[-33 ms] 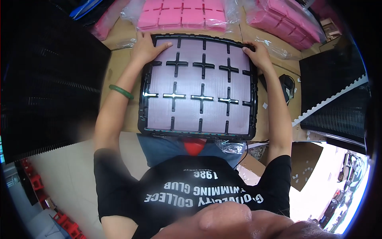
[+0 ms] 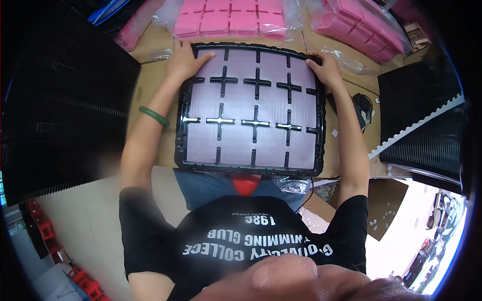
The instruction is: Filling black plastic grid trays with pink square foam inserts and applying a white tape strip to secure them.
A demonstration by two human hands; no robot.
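A black plastic tray with raised cross-shaped ribs sits in front of me at the edge of the table. A pale lilac sheet lies in it, and the black crosses show through cut-outs in the sheet. My left hand grips the tray's far left corner, its thumb over the sheet and its other fingers around the outside of the rim. At the far right corner my right hand holds the rim, thumb on top. Fingers of both hands are partly hidden behind the tray.
Pink slotted sheets lie in clear plastic at the far edge, with another pink stack at far right. Tall stacks of black trays stand left, more black trays right. A black device sits beside my right forearm.
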